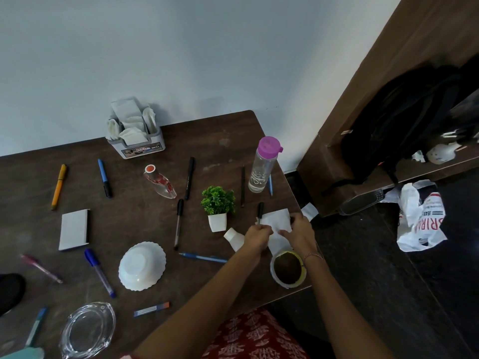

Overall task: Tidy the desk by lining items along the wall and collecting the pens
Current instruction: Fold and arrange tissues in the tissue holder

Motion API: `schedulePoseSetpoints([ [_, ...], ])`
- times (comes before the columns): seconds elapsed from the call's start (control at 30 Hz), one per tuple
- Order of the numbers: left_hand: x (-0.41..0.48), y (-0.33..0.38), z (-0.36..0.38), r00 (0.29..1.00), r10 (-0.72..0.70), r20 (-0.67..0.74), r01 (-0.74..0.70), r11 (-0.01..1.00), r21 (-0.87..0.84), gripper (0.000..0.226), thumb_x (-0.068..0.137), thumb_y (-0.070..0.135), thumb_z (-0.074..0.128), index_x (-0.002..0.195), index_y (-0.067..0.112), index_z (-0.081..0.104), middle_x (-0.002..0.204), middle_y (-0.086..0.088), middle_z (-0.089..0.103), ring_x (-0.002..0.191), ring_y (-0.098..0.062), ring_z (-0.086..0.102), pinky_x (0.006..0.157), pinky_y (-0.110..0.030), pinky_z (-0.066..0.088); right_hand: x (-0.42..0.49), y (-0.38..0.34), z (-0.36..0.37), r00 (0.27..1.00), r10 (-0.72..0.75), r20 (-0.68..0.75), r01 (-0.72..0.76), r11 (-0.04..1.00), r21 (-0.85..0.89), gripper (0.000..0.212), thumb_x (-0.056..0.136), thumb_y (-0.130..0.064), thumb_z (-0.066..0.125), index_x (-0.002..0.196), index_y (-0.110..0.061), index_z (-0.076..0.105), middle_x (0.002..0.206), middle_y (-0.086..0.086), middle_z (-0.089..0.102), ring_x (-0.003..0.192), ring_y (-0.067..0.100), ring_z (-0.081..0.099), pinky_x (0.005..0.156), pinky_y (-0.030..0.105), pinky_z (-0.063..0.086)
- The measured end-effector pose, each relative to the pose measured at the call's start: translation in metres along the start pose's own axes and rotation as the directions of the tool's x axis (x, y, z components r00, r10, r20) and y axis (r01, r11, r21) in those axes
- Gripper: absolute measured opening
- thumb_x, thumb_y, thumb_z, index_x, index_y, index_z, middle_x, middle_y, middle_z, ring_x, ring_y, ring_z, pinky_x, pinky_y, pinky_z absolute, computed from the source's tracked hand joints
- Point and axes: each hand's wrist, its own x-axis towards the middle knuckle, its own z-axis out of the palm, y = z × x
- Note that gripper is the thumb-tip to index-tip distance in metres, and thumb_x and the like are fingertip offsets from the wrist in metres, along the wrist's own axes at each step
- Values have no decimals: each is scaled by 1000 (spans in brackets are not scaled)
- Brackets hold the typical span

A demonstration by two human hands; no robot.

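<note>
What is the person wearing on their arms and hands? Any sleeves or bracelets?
No sleeves show: both forearms are bare. The right hand has a thin bracelet round its wrist. The left hand wears nothing that I can see. Red clothing with a pale pattern shows at the lap.

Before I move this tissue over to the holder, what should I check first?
1. Grip on the tissue: ok, left hand and right hand both pinch it.
2. Holder in place: ok, it stands against the wall.
3. Room in the holder: cannot tell, it looks stuffed.
4. Way across the desk: not ok, the plant stands between.
5. Black pen at the tissue's left edge: cannot tell if they touch.
6. Pens collected: not ok, they lie scattered.
</note>
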Motion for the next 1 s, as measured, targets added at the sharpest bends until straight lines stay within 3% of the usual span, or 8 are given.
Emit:
schedulePoseSetpoints([
  [0.23, 4, 1, -4, 999, -31, 5, 32, 997, -73, 16, 92, 8, 49, 79, 15, 57, 74, -3, 52, 66, -13, 49, 63, -24, 42, -4, -14, 3, 999, 39, -4, -37, 978, 207, 44, 86, -18, 66, 124, -2, 54, 126, 15, 57, 118, 26, 52, 92, 28, 40],
  [0.37, 7, 3, -10, 1000, -13, -5, 13, 999, -47, 23, 92, 11, 51, 113, 7, 59, 92, -5, 57, 81, -17, 54, 63, -23, 42, -7, -16, -5, 1000, 19, 5, -20, 924, 381, 23, 86, -17, 65, 106, -5, 63, 103, 8, 63, 96, 19, 55, 81, 26, 39],
  [0.47, 5, 7, -14, 1000, -8, -17, 7, 999, -32, 25, 92, 14, 51, 116, 8, 59, 103, -11, 57, 90, -21, 53, 63, -24, 43, -9, -16, -10, 999, -54, 3, 47, 898, 438, 18, 84, -19, 67, 98, -8, 65, 91, 2, 63, 94, 21, 59, 79, 30, 44],
  [0.57, 2, 11, -16, 1000, 4, -12, -4, 1000, -21, 27, 93, 12, 50, 118, 7, 57, 102, -12, 58, 86, -20, 54, 67, -25, 44, -13, -17, -14, 994, -109, 0, 96, 883, 460, 19, 85, -20, 67, 101, -10, 65, 93, 2, 64, 95, 21, 60, 82, 32, 48],
  [0.67, -1, 11, -19, 1000, 19, -1, -19, 1000, -10, 25, 93, 7, 50, 117, 4, 56, 83, -6, 55, 70, -14, 51, 61, -23, 41, -19, -17, -17, 996, -92, 18, 70, 856, 512, 26, 84, -22, 68, 107, -11, 63, 99, 1, 63, 98, 20, 60, 86, 36, 51],
  [0.77, -5, 10, -23, 999, 42, -11, -41, 998, 56, 28, 87, 4, 56, 115, 5, 54, 88, -9, 55, 67, -14, 49, 56, -22, 40, -22, -12, -19, 997, -75, 26, 50, 847, 530, 39, 81, -32, 70, 113, -12, 62, 110, 4, 64, 103, 22, 60, 91, 45, 52],
  [0.9, -8, 9, -26, 995, 101, -9, -100, 990, 99, 43, 80, 3, 68, 118, 5, 49, 113, -12, 60, 94, -26, 61, 68, -26, 48, -26, -11, -23, 995, -97, 12, 72, 811, 580, 25, 80, -33, 69, 101, -19, 64, 106, 5, 65, 102, 24, 60, 88, 49, 52],
  [1.0, -17, 15, -31, 986, 164, 11, -164, 985, 48, 51, 80, -3, 69, 124, 3, 45, 119, -11, 59, 102, -21, 59, 75, -23, 49, -30, -22, -28, 996, -83, 13, 53, 747, 663, 21, 82, -26, 69, 100, -22, 61, 108, 5, 64, 105, 23, 59, 91, 43, 52],
])
